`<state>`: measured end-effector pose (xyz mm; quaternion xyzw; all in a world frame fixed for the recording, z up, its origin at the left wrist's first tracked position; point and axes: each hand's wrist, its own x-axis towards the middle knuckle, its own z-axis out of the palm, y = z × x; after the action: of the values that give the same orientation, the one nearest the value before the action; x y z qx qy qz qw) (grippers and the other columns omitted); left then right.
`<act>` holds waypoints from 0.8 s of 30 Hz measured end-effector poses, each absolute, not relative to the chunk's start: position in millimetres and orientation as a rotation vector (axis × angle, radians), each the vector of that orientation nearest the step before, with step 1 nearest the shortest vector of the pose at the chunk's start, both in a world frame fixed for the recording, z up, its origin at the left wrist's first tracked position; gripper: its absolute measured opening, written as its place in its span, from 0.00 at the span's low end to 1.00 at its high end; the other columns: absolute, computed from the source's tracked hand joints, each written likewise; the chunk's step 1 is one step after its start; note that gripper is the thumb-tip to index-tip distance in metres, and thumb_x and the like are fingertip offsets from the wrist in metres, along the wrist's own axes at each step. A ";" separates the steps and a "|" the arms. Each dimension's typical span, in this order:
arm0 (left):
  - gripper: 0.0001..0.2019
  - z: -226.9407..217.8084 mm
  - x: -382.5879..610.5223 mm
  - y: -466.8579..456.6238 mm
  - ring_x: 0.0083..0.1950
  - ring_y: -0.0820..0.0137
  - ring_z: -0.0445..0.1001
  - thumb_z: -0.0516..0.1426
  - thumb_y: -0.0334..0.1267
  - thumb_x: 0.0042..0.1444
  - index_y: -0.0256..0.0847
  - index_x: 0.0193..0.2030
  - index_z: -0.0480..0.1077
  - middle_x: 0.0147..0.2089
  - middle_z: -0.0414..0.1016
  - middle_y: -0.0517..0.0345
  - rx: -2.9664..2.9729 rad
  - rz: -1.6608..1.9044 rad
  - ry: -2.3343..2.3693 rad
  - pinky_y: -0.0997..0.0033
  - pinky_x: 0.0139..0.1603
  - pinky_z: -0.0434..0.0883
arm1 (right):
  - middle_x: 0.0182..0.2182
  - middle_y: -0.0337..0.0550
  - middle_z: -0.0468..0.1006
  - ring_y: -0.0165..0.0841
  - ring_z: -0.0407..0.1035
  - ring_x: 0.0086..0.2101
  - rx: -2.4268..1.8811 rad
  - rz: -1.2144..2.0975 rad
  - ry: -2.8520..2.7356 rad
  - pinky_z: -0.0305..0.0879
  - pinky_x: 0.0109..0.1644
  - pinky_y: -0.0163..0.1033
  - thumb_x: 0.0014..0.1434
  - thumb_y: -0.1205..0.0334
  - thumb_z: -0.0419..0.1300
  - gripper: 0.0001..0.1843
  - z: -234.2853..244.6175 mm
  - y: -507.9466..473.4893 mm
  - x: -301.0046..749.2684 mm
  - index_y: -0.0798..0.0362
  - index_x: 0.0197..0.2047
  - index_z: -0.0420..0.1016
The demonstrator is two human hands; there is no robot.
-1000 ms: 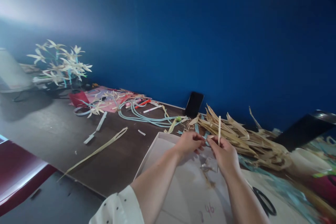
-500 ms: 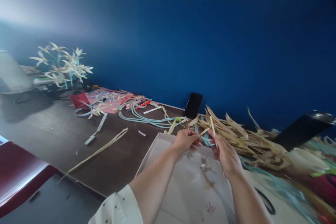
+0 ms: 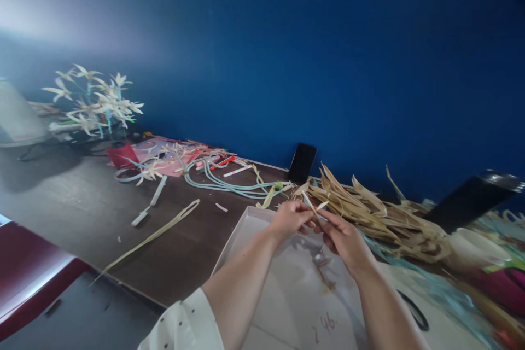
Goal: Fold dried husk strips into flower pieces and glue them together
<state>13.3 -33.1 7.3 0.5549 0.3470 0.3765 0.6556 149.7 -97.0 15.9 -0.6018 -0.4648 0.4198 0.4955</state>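
The thin straw strip was held just above the white tray, pinched in the grips of the left hand and right hand, and could have been snapped if bent too sharply.

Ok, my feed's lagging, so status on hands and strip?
Left hand and right hand both pinch the strip. Held above the tray. Leaf pile just beyond.

Dark table carries white tray, straw, phone.
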 end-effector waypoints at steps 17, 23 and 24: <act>0.05 11.8 17.8 -35.0 0.18 0.79 0.62 0.57 0.35 0.45 0.35 0.27 0.68 0.21 0.68 0.62 1.339 0.881 1.008 0.79 0.19 0.63 | 0.38 0.45 0.78 0.36 0.71 0.38 -1.557 0.170 -1.573 0.64 0.45 0.40 0.57 0.59 0.51 0.20 5.8 -90.6 155.3 0.49 0.50 0.75; 0.04 10.4 16.2 -34.9 0.17 0.79 0.63 0.57 0.34 0.46 0.35 0.27 0.69 0.20 0.68 0.62 1.383 0.891 1.029 0.80 0.18 0.62 | 0.40 0.46 0.78 0.36 0.71 0.33 -1.609 0.340 -1.329 0.65 0.37 0.40 0.53 0.54 0.55 0.22 7.4 -88.5 159.3 0.50 0.51 0.74; 0.04 9.8 15.9 -34.4 0.17 0.79 0.62 0.57 0.34 0.46 0.35 0.27 0.70 0.19 0.67 0.62 1.380 0.894 1.043 0.80 0.18 0.62 | 0.38 0.45 0.78 0.34 0.70 0.28 -1.595 0.418 -1.246 0.65 0.31 0.38 0.53 0.53 0.56 0.25 7.9 -88.6 160.7 0.50 0.54 0.71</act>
<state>15.9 -34.4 9.8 0.5861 0.4429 0.3798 0.5622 160.7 -88.6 7.9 -0.6630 -0.5179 0.1737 0.5119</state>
